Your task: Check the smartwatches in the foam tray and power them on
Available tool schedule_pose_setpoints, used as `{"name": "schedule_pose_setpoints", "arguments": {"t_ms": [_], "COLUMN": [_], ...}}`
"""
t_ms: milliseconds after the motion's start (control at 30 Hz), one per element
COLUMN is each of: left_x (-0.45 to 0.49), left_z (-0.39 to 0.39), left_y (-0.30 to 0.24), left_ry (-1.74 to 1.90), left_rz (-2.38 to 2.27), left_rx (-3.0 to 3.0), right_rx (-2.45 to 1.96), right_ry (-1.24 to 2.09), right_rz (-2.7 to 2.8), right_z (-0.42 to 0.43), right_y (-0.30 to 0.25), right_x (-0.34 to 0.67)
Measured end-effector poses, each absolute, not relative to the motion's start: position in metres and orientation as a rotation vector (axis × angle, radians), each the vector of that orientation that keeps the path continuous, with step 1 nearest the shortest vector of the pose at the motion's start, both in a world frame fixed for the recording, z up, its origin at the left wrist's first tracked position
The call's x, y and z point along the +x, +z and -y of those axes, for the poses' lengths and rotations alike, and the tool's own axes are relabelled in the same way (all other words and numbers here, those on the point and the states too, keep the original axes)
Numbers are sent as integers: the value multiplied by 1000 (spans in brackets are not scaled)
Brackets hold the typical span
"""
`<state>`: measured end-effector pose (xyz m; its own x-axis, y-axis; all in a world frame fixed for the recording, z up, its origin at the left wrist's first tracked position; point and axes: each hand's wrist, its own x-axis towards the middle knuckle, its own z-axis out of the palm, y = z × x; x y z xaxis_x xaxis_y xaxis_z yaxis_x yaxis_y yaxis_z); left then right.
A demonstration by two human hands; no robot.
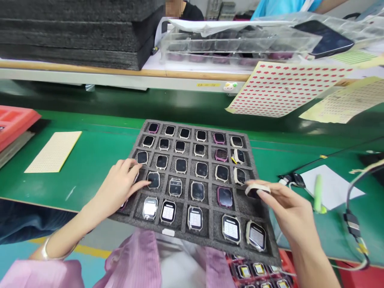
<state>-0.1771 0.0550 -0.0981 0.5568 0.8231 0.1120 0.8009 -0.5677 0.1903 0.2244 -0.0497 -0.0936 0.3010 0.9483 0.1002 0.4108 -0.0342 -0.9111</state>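
A dark grey foam tray (210, 240) holds rows of smartwatches in square cells, with cream, clear and purple cases. At its right side, my right hand (292, 208) pinches a cream smartwatch (257, 190) between thumb and fingers, tilted above a cell in the right column. My left hand (118, 184) reaches over the left edge, thumb and fingers apart. Its thumb tip is at a smartwatch (154, 181); the cell under the palm is partly hidden. Several watches in the front row, such as one smartwatch (231, 229), show lit white screens.
The tray overhangs the front of a green table (99, 160). A yellowish label pad (54, 152) and red foam (18, 122) lie left; a green marker-like object (318, 194), white paper (339, 188) and cables (352, 224) lie right. Black foam (69, 36) stacks on the shelf. Other people are behind it.
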Motion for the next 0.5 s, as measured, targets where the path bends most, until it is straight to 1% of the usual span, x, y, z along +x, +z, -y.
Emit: {"name": "schedule_pose_setpoints", "arguments": {"t_ms": [100, 167, 233, 367, 500], "left_x": [-148, -135, -131, -138, -135], "left_z": [-55, -54, -53, -60, -73], "left_y": [-100, -109, -117, -119, -104], "left_ry": [225, 190, 289, 464, 609], "left_rz": [-1301, -1253, -1254, -1179, -975], "left_rx": [2692, 2646, 2526, 2095, 1520], "right_rx": [-1389, -1319, -1324, -1357, -1254], "right_ry": [889, 989, 1059, 1193, 1376], "right_rz": [1211, 1144, 1112, 1121, 1099], "right_z": [33, 23, 16, 6, -4], "right_y": [-77, -68, -61, -56, -60], "right_x": [213, 203, 194, 184, 181]}}
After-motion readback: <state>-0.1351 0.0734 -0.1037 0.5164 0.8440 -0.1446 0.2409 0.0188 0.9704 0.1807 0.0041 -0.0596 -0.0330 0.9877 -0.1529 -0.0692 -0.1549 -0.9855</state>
